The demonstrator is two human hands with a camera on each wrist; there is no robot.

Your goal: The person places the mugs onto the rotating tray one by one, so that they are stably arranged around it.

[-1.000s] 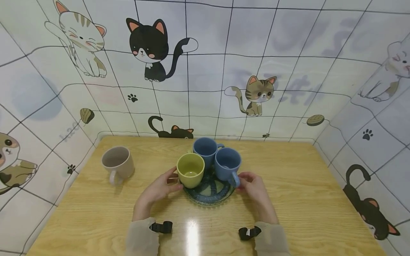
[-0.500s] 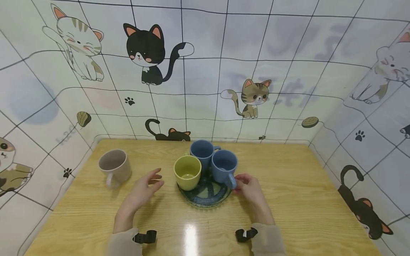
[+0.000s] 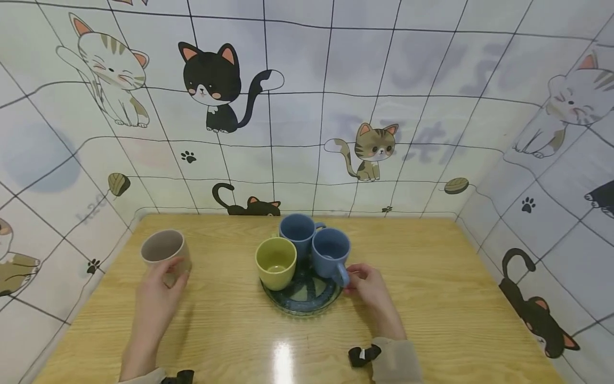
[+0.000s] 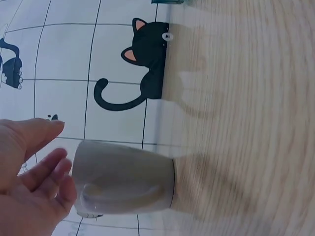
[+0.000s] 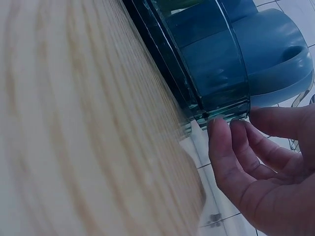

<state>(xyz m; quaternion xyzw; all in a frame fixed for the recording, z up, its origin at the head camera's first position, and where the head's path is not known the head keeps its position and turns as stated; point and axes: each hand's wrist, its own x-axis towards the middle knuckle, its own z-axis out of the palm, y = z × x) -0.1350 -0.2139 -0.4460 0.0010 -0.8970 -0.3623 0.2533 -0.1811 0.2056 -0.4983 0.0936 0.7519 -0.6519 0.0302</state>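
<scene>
Mugs w/o print: beige mug (image 3: 163, 249) by left hand (image 3: 155, 296).

We see two bare hands, left (image 3: 155, 298) and right (image 3: 369, 290). Both forearms wear pale beige sleeves (image 3: 395, 360), each with a black strap (image 3: 363, 354) at the wrist.

The left hand (image 3: 155, 298) has left the yellow cup (image 3: 275, 262) on the tray (image 3: 307, 301) and crossed the counter (image 3: 230, 330) to the beige cup (image 3: 163, 252), well to the left of the tray, where its fingers now reach the cup's near side, spread loosely.
</scene>
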